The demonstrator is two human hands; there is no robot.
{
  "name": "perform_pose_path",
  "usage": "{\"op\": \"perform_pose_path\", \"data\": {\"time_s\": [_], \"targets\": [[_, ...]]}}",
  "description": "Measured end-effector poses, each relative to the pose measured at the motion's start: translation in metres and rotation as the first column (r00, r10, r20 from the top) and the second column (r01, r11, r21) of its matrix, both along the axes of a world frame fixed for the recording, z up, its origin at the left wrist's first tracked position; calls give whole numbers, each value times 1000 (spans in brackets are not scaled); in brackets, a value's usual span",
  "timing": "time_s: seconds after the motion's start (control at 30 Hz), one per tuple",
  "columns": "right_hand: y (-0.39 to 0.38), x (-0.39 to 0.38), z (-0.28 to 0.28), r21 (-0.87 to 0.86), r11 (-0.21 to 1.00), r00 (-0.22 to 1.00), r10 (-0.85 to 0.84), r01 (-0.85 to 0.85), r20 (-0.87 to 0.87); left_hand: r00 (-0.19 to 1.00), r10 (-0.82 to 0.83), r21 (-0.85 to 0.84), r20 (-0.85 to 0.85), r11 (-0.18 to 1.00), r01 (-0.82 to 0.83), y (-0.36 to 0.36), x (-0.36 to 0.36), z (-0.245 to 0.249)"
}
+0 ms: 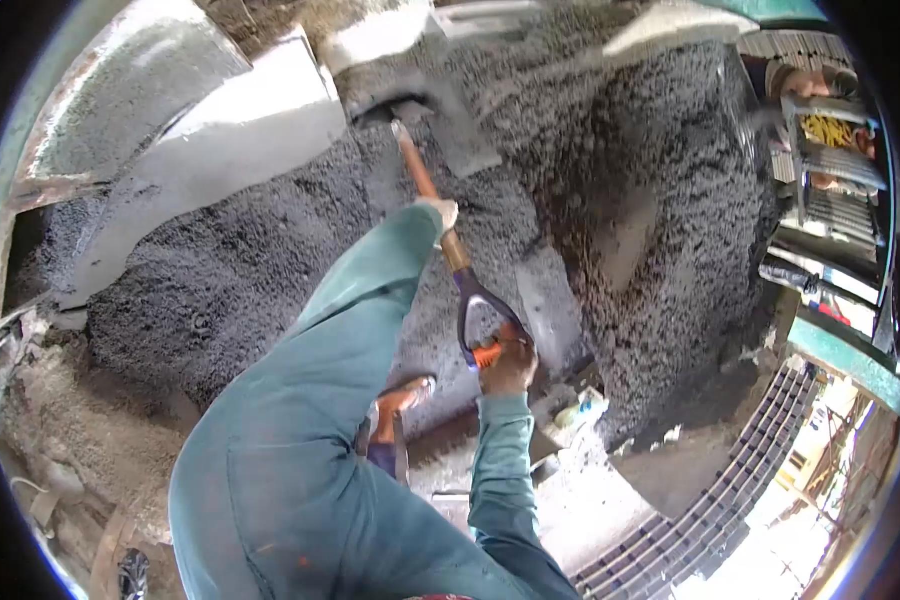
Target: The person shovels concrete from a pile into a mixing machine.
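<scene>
A shovel slants across the middle of the view, its blade at the far end, partly hidden at the dark grey gritty mix. My left hand is closed around the wooden shaft about midway, mostly covered by the green sleeve. Nearer to me, my right hand grips the black and orange D-shaped handle. Loose dark grey mix lies left of the shaft, on a smooth grey floor. My foot shows below the left sleeve.
A large heap of grey mix rises on the right. Grey boards or slabs stand at the upper left. A metal grid lies lower right, below a green beam. Rubble covers the left edge.
</scene>
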State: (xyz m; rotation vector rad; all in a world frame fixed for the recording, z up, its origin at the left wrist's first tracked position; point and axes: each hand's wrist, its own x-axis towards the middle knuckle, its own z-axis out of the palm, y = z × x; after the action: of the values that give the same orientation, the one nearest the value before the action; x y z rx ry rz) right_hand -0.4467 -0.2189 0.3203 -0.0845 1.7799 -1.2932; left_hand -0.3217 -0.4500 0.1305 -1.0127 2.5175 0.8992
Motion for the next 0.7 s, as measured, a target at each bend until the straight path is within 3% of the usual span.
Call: {"op": "perform_pose_path", "data": {"time_s": [0.07, 0.13, 0.2, 0.27, 0.37, 0.47, 0.53, 0.57, 0.6, 0.63, 0.67, 0.7], "targets": [[22, 10, 15, 51, 996, 997, -70, 71, -9, 996, 89, 69, 13, 994, -89, 17, -6, -13], [29, 25, 54, 154, 944, 950, -305, 292, 69, 971, 238, 148, 14, 960, -238, 42, -21, -55], [61, 11, 81, 161, 940, 939, -322, 301, 124, 964, 266, 161, -26, 952, -259, 86, -46, -96], [100, -9, 103, 173, 926, 899, -369, 335, 236, 991, 126, 199, -50, 973, -113, 120, -66, -35], [127, -4, 167, 154, 917, 929, -369, 368, -25, 984, -135, 142, -117, 978, 151, 171, -95, 30], [132, 13, 220, 57, 885, 883, -455, 463, -111, 902, -412, -22, -128, 911, 412, 212, -117, 87], [169, 13, 228, 90, 871, 874, -471, 482, -124, 913, -358, 91, -193, 920, 380, 232, -121, 119], [177, 17, 235, 96, 865, 868, -480, 492, -124, 979, 64, 570, -191, 819, 58, 240, -117, 140], [187, 23, 246, 123, 898, 886, -381, 423, -265, 859, 512, 858, -10, 445, -256, 248, -114, 161], [188, 39, 263, 167, 919, 881, -273, 358, -387, 619, 701, 915, 354, -122, -385, 258, -102, 174], [195, 56, 279, 228, 927, 858, -156, 298, -489, 324, 603, 684, 729, -656, -318, 273, -85, 183], [207, 69, 289, 244, 950, 864, -48, 194, -500, 249, 634, 670, 732, -737, -91, 291, -67, 173]]}}
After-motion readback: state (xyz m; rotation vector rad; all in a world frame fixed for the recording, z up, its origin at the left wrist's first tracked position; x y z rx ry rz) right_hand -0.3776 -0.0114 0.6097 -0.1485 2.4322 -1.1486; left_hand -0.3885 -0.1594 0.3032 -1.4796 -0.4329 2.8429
